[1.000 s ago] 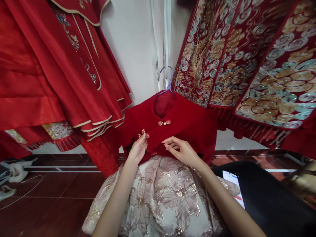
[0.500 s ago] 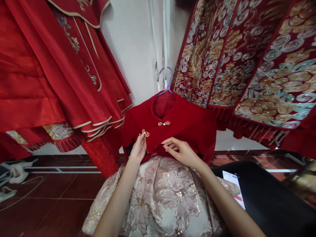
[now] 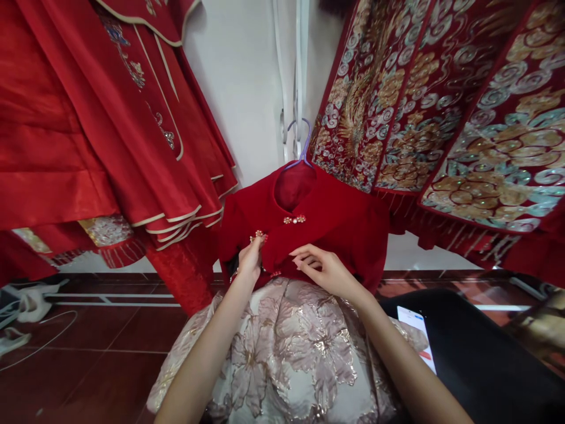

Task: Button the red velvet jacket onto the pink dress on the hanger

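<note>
A red jacket (image 3: 335, 206) hangs by its neck from a purple hanger (image 3: 304, 147), facing me. At its collar sits a closed flower-shaped jewelled clasp (image 3: 294, 220). My left hand (image 3: 249, 262) pinches the jacket's front edge beside another flower clasp (image 3: 259, 236), which it partly covers. Over the lower front, my right hand (image 3: 325, 271) is closed, its fingers bent and thumb near the fingertips against the red cloth. How much cloth lies between those fingers is hidden. A third clasp (image 3: 274, 273) shows low between the hands.
Cream floral brocade (image 3: 304, 347) spreads across my lap. Red garments (image 3: 145, 129) hang at left, embroidered ones (image 3: 441, 118) at right. A phone (image 3: 417, 335) lies lit on a black seat (image 3: 477, 347). White rack bars (image 3: 119, 302) and pale shoes (image 3: 35, 300) are low left.
My left hand has turned at the clasp, hiding more of it. My right hand stays nearly in place. The whole view has shifted slightly.
</note>
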Demonstrator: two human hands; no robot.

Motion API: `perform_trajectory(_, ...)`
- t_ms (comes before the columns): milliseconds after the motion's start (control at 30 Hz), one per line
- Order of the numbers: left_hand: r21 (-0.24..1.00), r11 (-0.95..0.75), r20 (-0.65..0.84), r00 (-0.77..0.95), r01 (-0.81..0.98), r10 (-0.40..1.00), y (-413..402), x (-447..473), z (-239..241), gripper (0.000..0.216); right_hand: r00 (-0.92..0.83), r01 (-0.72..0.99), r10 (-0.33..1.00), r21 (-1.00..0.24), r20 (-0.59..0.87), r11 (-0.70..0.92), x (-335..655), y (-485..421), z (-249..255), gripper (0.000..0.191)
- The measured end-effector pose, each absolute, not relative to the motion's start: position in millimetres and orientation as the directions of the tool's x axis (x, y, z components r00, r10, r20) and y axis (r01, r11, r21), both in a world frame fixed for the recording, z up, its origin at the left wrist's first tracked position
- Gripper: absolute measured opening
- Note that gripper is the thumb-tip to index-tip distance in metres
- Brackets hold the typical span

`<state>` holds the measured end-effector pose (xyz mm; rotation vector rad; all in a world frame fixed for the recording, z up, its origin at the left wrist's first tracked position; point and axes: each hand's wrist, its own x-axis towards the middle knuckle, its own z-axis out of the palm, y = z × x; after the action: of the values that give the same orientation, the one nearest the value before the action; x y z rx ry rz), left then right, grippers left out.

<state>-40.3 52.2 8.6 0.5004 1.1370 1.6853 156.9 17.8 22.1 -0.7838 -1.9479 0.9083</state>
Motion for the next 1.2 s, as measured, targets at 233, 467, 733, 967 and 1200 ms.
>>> perform_trajectory(233, 0.838, -0.440, 0.506, -0.159, 0.322, 0.848, 44, -32, 44, 0.025, -0.450, 0.198, 0.786, -0.811, 0.423, 0.550, 165, 20, 27, 0.025)
perform_trajectory(467, 0.153, -0.540, 0.728, 0.276, 0.827, 0.628, 44, -27, 84, 0.019, -0.425, 0.204, 0.797, -0.813, 0.429, 0.546, 173, 23, 30, 0.025)
perform_trajectory(733, -0.104, -0.607, 0.608, 0.534, 0.788, 0.588, 57, -22, 105, 0.022, -0.395, 0.213, 0.810, -0.814, 0.434, 0.540, 184, 23, 40, 0.025)
perform_trajectory(967, 0.447, -0.700, 0.536, 0.460, 0.557, 0.708, 67, -25, 113, 0.004, -0.205, 0.136, 0.814, -0.807, 0.544, 0.574, 188, 25, 48, 0.021)
perform_trajectory(1200, 0.624, -0.639, 0.577, 0.287, 0.450, 0.765, 78, -25, 113, 0.009, 0.082, 0.014, 0.731, -0.734, 0.677, 0.679, 134, 50, 89, 0.039)
